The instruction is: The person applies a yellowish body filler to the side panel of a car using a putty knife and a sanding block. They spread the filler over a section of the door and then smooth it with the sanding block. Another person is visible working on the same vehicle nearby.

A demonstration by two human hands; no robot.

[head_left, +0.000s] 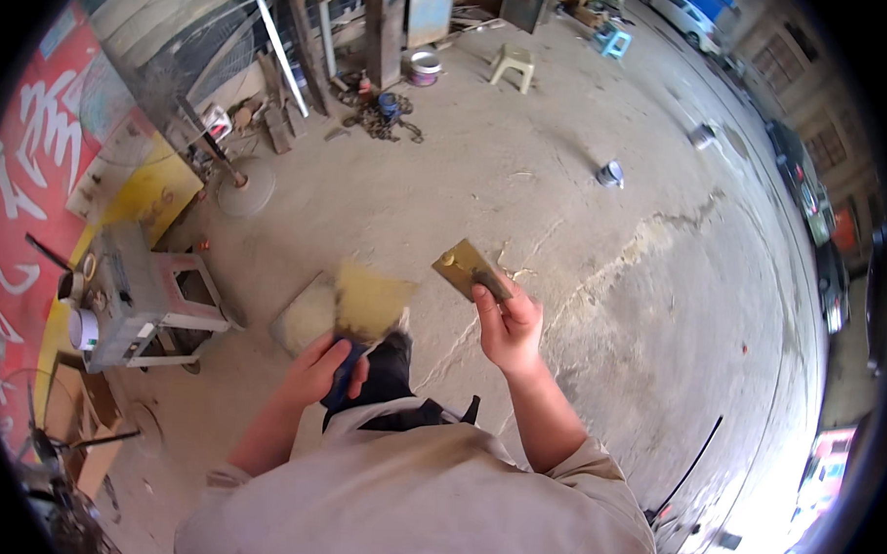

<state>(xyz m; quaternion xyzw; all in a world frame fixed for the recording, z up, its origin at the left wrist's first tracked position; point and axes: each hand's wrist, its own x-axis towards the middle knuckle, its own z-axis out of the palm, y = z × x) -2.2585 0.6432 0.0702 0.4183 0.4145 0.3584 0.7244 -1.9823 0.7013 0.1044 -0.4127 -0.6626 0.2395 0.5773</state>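
Standing over a concrete floor point(599, 312), the person is holding a tool in each hand. The left hand point(315, 370) is gripping the dark blue handle point(340, 379) of a wide putty knife point(369, 302), fingers wrapped shut around it; the broad blade, smeared with yellowish filler, is pointing up and away from the body. The right hand point(508, 326) is pinching a smaller brass-coloured scraper point(466, 268) between thumb and fingers, closed on its lower end, with a dark dab sitting on the blade. The two blades are lying near each other but apart, just above a grey flat panel point(300, 316) that is resting on the floor beneath the left blade. A small stand point(159, 301) carrying a grey machine is standing to the left.
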